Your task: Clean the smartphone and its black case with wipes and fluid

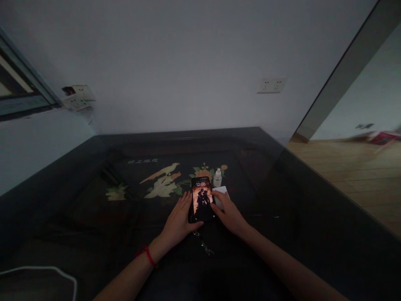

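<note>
A black smartphone (202, 199) lies flat on a dark table (282, 200), its screen lit and showing 12:06 over a picture. My left hand (178, 221) rests flat against the phone's left edge, thumb under its lower corner. My right hand (228, 213) touches the phone's right edge with fingers spread, partly covering a white folded cloth or pad (221, 194). A small clear bottle with a white cap (217, 178) stands just beyond the cloth. A red string circles my left wrist.
A bird-and-flower inlay (163, 179) decorates the tabletop. A small metal chain or keys (203, 244) lies near my wrists. A white cable (46, 271) curves at the lower left. Wall sockets (272, 85) sit on the back wall; wooden floor (354, 171) lies to the right.
</note>
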A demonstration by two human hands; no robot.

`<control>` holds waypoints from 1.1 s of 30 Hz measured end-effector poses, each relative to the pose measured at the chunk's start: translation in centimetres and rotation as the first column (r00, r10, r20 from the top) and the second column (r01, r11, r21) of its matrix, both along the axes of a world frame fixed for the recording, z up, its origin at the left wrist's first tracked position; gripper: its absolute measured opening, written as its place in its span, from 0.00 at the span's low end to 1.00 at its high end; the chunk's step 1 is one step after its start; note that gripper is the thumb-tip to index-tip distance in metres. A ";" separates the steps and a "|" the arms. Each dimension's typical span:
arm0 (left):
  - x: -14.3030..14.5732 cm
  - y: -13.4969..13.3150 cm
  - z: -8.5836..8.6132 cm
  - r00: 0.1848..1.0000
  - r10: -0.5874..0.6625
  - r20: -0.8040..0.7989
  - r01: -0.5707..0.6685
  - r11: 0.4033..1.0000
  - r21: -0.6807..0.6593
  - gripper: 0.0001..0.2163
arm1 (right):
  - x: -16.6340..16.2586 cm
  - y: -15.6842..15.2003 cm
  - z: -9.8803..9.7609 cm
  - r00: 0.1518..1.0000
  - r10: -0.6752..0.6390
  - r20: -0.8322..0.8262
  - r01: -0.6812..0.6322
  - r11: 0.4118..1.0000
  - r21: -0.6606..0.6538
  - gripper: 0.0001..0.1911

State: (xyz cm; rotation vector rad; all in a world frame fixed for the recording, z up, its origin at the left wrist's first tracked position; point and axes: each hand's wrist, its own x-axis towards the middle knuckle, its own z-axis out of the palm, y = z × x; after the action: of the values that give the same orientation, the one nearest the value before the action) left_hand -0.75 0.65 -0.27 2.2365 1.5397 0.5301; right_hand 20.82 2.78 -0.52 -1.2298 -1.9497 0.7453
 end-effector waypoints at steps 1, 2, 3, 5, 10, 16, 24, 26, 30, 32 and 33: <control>0.1 0.0 0.1 1.000 -0.004 -0.002 0.004 1.000 0.001 0.42 | 0.0 0.0 -0.1 1.000 0.003 -0.003 -0.003 1.000 0.001 0.18; 0.1 -0.1 0.2 1.000 -0.007 -0.006 0.007 1.000 0.000 0.42 | 0.0 -0.1 -0.1 1.000 0.006 -0.005 -0.006 1.000 0.001 0.19; 0.1 -0.1 0.3 1.000 -0.009 -0.011 0.009 1.000 -0.003 0.42 | 0.0 -0.2 -0.2 1.000 0.011 -0.007 -0.011 1.000 0.001 0.20; 0.2 -0.1 0.4 1.000 -0.005 -0.019 0.005 1.000 -0.011 0.42 | -0.1 -0.3 -0.4 1.000 0.020 -0.007 -0.020 1.000 0.000 0.21; 0.3 -0.2 0.6 1.000 0.002 -0.023 -0.002 1.000 -0.014 0.42 | -0.1 -0.5 -0.6 1.000 0.028 0.001 -0.028 1.000 -0.011 0.21; 0.2 -0.2 0.5 1.000 0.005 -0.030 -0.005 1.000 -0.004 0.42 | 0.0 -0.7 -0.4 0.999 0.040 0.019 -0.040 0.999 -0.018 0.22; 0.1 -0.1 0.5 0.999 0.012 -0.036 -0.012 1.000 0.007 0.43 | 0.3 -0.7 0.1 0.997 0.071 0.012 -0.070 0.997 -0.031 0.21; 0.1 -0.1 0.5 0.999 0.016 -0.038 -0.015 1.000 0.010 0.43 | 0.3 -0.8 0.1 0.998 0.066 0.009 -0.066 0.997 -0.030 0.20; 0.1 -0.1 0.5 0.999 0.018 -0.029 -0.018 1.000 0.017 0.42 | 0.2 -1.0 0.4 0.998 0.058 0.006 -0.058 0.998 -0.021 0.20; 0.1 -0.1 0.4 1.000 0.018 -0.016 -0.018 1.000 0.025 0.42 | 0.1 -1.0 0.6 0.999 0.054 0.005 -0.053 0.998 -0.020 0.20; 0.2 -0.1 0.4 1.000 0.016 -0.015 -0.016 1.000 0.024 0.42 | 0.1 -1.0 0.6 0.999 0.051 0.004 -0.051 0.998 -0.020 0.21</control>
State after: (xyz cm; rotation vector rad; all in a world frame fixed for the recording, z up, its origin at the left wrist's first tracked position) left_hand -0.59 0.59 0.13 2.2532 1.5681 0.5399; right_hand 20.88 1.78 0.10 -1.1984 -1.9887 0.7899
